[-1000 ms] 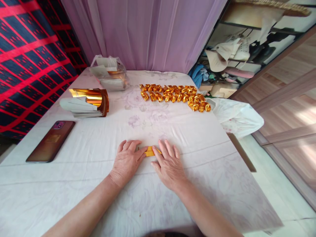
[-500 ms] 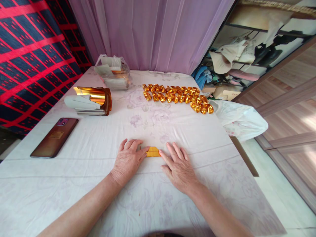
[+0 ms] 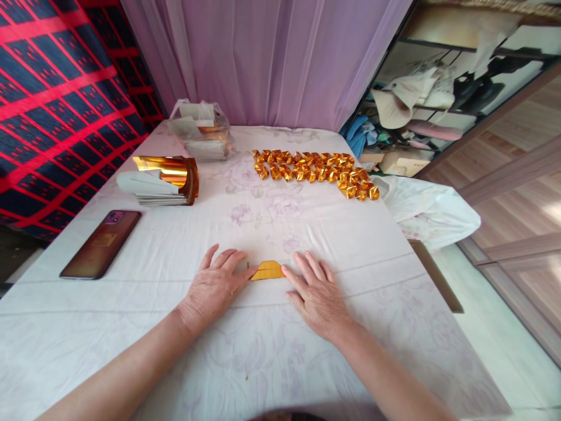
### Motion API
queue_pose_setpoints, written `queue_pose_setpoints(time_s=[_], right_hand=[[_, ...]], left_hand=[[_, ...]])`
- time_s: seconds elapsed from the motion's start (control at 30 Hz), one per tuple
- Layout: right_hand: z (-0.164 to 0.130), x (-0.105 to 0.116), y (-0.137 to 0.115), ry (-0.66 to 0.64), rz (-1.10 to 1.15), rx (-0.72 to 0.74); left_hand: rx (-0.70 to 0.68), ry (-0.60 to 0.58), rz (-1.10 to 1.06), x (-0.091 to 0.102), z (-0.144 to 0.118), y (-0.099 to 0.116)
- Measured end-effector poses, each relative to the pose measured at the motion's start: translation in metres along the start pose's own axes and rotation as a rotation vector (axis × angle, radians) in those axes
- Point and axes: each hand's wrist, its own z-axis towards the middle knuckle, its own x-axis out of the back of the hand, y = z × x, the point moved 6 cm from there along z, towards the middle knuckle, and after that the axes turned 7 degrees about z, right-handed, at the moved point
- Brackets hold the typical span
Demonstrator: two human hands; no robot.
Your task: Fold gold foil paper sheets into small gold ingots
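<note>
I'm viewing a floral surface (image 3: 245, 339), curtain (image 3: 263, 64) behind. Left hand (image 3: 214, 285) and right hand (image 3: 319, 297), loosely spread, are merely touching partly hidden gold paper (image 3: 269, 270).

Tablecloth (image 3: 210, 368) with phone (image 3: 100, 245), folded gold paper (image 3: 269, 270)

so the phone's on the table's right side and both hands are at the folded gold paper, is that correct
One slip: the head view shows the phone on the left side of the table. The left hand and right hand are at the folded gold paper.
</note>
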Motion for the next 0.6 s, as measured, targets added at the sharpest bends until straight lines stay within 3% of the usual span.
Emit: queue_pose_setpoints(time_s=[0.17,0.6], right_hand=[[-0.0004,-0.0008,-0.0012,0.029,0.000,0.003],[-0.0028,0.0021,-0.0032,0.092,0.006,0.018]], left_hand=[[-0.035,0.002,0.014,0.0079,0.0031,0.0044],[0.235,-0.002,-0.279,0.0022,0.0055,0.0030]])
